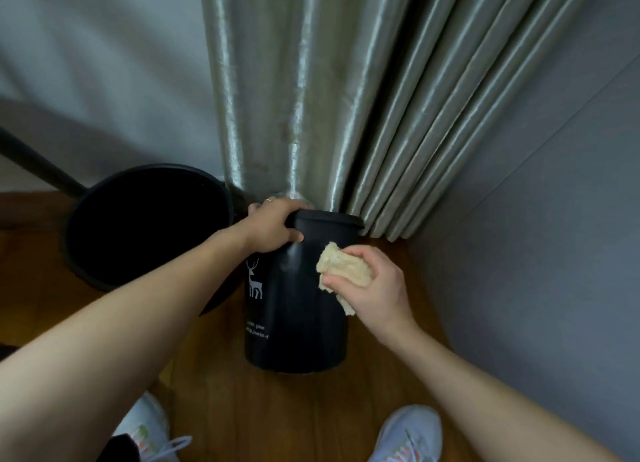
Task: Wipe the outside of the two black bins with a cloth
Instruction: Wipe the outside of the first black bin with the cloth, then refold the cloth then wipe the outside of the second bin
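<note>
A black bin (pixel 294 323) with a white deer print stands on the wooden floor in front of me. My left hand (pixel 272 226) grips its rim at the top left corner. My right hand (pixel 374 285) holds a beige cloth (pixel 341 267) pressed against the bin's upper right side. A second, round black bin (pixel 145 219) stands open to the left, touching or nearly touching the first one; its lower part is hidden behind my left forearm.
Grey-green curtains (pixel 329 97) hang right behind the bins. A grey wall (pixel 536 236) closes in on the right. A dark pole (pixel 38 163) slants in at the far left. My two white shoes (pixel 408 434) stand on the wooden floor (pixel 277 416) below.
</note>
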Tool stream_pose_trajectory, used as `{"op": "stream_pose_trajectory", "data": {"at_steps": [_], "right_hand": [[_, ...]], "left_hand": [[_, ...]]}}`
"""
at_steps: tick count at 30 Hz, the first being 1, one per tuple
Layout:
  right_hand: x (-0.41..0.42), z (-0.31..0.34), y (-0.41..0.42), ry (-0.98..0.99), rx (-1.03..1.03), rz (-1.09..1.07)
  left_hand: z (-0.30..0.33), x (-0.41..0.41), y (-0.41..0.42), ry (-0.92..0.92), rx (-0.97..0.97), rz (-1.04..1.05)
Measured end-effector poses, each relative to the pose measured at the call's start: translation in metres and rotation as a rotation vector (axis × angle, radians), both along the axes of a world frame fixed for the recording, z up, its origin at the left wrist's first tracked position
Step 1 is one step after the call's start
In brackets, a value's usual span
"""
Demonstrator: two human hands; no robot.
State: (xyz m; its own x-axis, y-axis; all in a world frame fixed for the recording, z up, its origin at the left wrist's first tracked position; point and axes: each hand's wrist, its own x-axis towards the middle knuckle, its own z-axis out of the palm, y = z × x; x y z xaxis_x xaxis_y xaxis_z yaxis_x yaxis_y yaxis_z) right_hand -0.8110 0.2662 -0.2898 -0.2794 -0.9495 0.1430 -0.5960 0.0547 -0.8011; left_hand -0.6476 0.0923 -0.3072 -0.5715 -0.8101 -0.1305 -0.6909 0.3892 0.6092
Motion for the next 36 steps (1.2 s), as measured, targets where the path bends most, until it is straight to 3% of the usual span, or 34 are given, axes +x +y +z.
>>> {"op": "stream_pose_trajectory", "data": {"at_steps": [7,14,21,36], "right_hand": [[0.001,0.040,-0.014,-0.130,-0.085,-0.148],[-0.004,0.061,-0.019,-0.197,-0.131,-0.247],[0.003,0.060,-0.017,-0.244,-0.098,-0.266],[0.036,0.058,-0.010,-0.332,-0.038,-0.249]], "left_hand": [[0.028,-0.006,0.035,-0.031,-0.267,-0.060],[0.013,-0.005,0.056,-0.032,-0.492,-0.099],[0.024,0.008,0.067,-0.143,-0.332,-0.248],[-0.018,0.040,0.111,-0.079,-0.165,-0.194]]}}
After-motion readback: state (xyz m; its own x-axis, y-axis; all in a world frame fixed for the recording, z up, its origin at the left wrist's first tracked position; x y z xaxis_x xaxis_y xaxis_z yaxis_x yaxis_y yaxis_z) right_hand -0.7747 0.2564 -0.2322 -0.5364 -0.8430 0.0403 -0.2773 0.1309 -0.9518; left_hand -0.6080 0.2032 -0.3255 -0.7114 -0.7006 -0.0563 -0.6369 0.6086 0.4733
